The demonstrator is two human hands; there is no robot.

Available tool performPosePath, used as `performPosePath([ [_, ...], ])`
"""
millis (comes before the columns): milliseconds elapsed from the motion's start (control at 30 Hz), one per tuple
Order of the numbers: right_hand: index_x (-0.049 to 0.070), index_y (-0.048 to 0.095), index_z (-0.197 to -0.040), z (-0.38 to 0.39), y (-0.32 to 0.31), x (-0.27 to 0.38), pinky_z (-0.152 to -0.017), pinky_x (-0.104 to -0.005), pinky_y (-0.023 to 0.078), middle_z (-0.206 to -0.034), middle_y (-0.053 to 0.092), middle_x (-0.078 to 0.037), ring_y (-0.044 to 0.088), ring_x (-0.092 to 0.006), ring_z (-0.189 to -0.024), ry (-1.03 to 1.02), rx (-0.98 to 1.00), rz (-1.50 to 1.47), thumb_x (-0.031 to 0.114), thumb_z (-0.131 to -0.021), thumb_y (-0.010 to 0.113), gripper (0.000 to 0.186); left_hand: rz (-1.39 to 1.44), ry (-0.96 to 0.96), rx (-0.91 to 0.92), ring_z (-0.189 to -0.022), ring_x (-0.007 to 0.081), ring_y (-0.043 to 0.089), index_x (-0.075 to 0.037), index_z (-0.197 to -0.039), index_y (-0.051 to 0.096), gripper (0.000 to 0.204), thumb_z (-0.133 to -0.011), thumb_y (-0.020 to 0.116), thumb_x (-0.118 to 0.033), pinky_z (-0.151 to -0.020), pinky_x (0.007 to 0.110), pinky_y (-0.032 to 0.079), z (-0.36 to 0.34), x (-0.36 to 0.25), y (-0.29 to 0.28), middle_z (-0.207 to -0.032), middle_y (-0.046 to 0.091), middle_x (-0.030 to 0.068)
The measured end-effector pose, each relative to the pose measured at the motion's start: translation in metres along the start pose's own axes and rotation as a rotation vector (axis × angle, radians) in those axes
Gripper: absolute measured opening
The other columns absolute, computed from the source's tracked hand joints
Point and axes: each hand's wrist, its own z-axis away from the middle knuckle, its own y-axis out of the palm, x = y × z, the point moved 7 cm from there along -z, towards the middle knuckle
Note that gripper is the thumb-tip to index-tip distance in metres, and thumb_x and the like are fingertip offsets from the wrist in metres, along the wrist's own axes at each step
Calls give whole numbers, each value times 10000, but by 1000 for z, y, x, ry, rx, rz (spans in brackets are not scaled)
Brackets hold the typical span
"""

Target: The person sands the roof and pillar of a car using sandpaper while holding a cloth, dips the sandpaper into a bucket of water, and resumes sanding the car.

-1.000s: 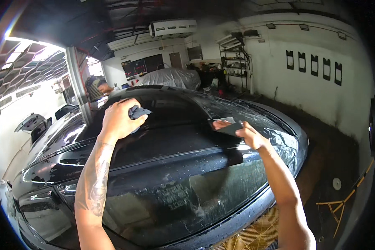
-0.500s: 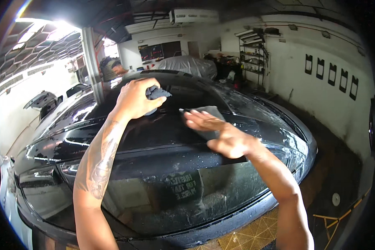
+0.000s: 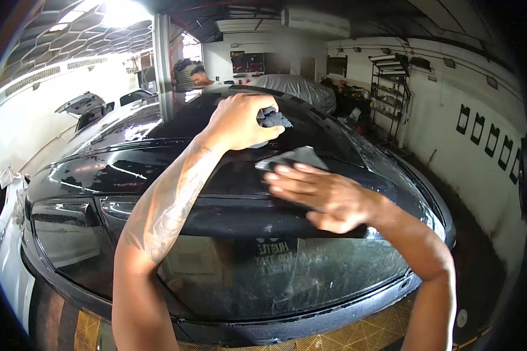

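Observation:
A dark car (image 3: 228, 178) fills the middle of the view, its roof glossy and marked with wet spots. My left hand (image 3: 237, 121) is closed round a crumpled dark cloth (image 3: 274, 119), held over the roof. To its right and nearer, my right hand (image 3: 331, 199) lies flat with fingers extended on a thin dark grey sheet (image 3: 303, 157). The sheet rests on the roof above the side window (image 3: 216, 286), and its far part sticks out beyond my fingers. Whether it is sandpaper or film I cannot tell.
Across the car stands another person (image 3: 200, 77). Behind are a silver-covered vehicle (image 3: 293, 88) and a metal shelf rack (image 3: 389, 96). A white car (image 3: 12, 251) is close on the left. Yellow floor tiles (image 3: 357, 327) run along the near side; a white wall (image 3: 451, 152) bounds the right.
The view has turned left, so the scene sits farther right. My right hand and the sheet have shifted nearer the roof's edge. The cloth stays in my left hand.

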Motion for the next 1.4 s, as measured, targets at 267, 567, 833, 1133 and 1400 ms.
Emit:
performPosePath([
  [267, -32, 291, -1588, -20, 2, 10, -1300, -444, 56, -1704, 186, -171, 107, -292, -1595, -25, -30, 5, 285, -981, 382, 691, -53, -9, 40, -889, 363, 729, -139, -1014, 744, 367, -772, 804, -409, -802, 458, 576, 0, -9, -6, -915, 754, 135],
  [567, -18, 368, -1565, 35, 8, -4, -1299, -450, 59, -1681, 268, -165, 175, -290, -1584, 74, -31, -4, 285, -967, 296, 674, -69, 90, 2, -818, 337, 722, -109, -972, 714, 368, -764, 833, -389, -741, 433, 557, -4, -10, 6, -854, 731, 130],
  [833, 2, 385, -1556, -3, -1, 1, -1299, -455, 111, -1676, 290, -149, 195, -280, -1581, -39, -65, -9, 271, -958, 405, 656, 1, -5, 43, -897, 346, 733, -153, -995, 740, 368, -755, 811, -423, -796, 459, 570, 3, 2, 0, -916, 756, 121],
  [1133, -36, 382, -1541, -65, 10, 17, -1301, -461, 124, -1671, 280, -184, 203, -293, -1576, -69, -155, 75, 294, -922, 473, 707, 87, -48, 43, -877, 324, 735, -135, -979, 746, 364, -757, 825, -413, -797, 435, 564, -1, 3, -2, -900, 757, 115],
  [1400, -9, 252, -1608, -10, 14, 14, -1302, -451, 55, -1696, 163, -222, 100, -339, -1590, 258, -260, -18, 275, -915, 432, 770, 110, -10, 18, -823, 309, 734, -119, -961, 723, 374, -760, 841, -411, -743, 413, 553, 1, 2, -2, -840, 732, 109],
])
